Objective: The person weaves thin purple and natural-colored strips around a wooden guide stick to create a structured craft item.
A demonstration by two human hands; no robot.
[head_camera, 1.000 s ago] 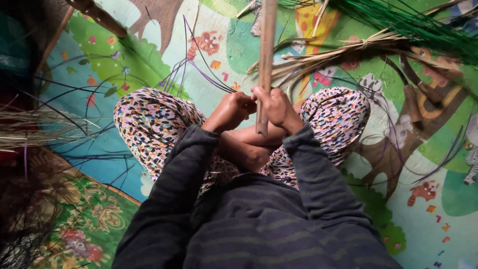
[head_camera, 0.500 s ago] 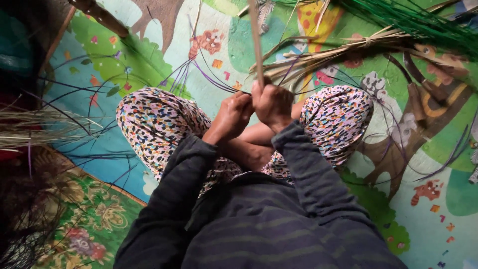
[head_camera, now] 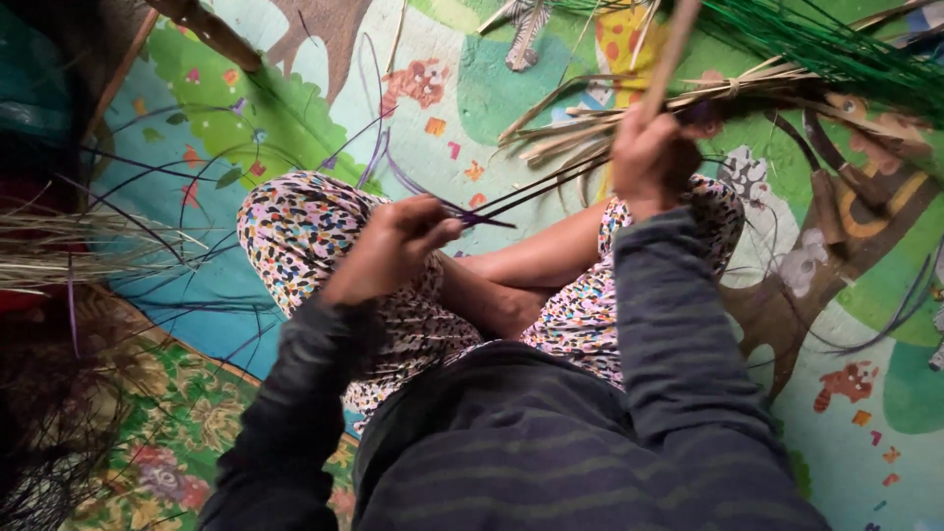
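Right hand (head_camera: pixel 651 157) grip closed on stick (head_camera: pixel 672 49), raised over knee. Left hand (head_camera: pixel 398 246) pinches dark strands (head_camera: pixel 531 192), stretched taut between both hands. Step seems: pulling strands along stick. Next move probably needs steady tension, left fingers guiding strand.

My trousers (head_camera: pixel 324 236): white, multicolour speckle print. My long-sleeved top (head_camera: pixel 551 442): dark grey, faint stripes. Thin flat strips (head_camera: pixel 536 192) pinched in my fingers: dark purple. Stiff grass bundle (head_camera: pixel 836 39): bright green. Cartoon-print floor mat (head_camera: pixel 442 108): green, blue, cream, orange animals.
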